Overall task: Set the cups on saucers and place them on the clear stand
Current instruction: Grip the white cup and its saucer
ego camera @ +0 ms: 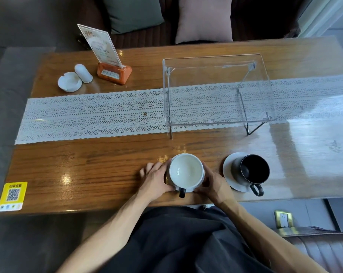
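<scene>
table point(87, 170) first, clear stand point(217, 89) empty at its far side. white cup point(186, 171) near edge, saucer barely visible beneath. left hand point(156, 179) and right hand point(212, 181) cup its sides, fingers curled. judgement: lift level, grip saucer rim.

A café or restaurant booth is suggested: behind the wooden table point(87, 170), a cushioned bench point(245, 18) is seen; on it a menu-card stand point(107, 56), an ashtray point(69, 82), a lace runner point(97, 113), and a QR ordering sticker point(13, 196) at its near-left corner.
</scene>
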